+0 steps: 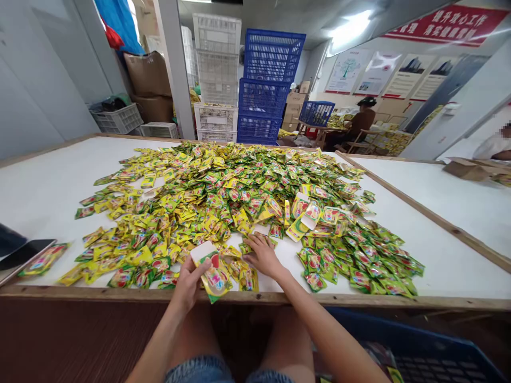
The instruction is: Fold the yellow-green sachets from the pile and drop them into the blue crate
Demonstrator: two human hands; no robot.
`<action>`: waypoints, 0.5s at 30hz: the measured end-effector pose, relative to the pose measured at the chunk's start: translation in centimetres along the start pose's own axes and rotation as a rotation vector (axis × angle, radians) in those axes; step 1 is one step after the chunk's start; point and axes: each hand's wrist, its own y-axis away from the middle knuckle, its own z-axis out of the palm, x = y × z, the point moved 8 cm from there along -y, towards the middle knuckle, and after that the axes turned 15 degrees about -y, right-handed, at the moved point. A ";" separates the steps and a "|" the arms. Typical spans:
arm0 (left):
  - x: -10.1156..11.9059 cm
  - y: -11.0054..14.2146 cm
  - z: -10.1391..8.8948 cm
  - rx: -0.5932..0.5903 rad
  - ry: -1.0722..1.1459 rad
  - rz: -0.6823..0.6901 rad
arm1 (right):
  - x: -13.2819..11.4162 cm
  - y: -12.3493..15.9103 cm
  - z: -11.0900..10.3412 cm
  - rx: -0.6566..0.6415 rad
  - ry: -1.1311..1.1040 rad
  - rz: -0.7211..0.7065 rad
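A big heap of small yellow-and-green snack packets (239, 207) covers the white table top (48, 186). My left hand (189, 279) is closed on a larger yellow pouch (211, 271) with a white top edge, held just above the table's near edge. My right hand (261, 254) lies on the table with its fingers spread over small packets at the near edge of the heap.
A dark tablet (18, 252) lies at the table's left edge. A blue crate (419, 351) sits below at the right. Stacked white crates (215, 74) and blue crates (267, 85) stand behind. One person (361, 119) sits at a far table; another (497, 146) at the right.
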 end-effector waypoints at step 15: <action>-2.0 0.7 2.3 -0.080 0.191 -0.173 | 1.4 -4.0 -3.7 0.044 0.064 0.160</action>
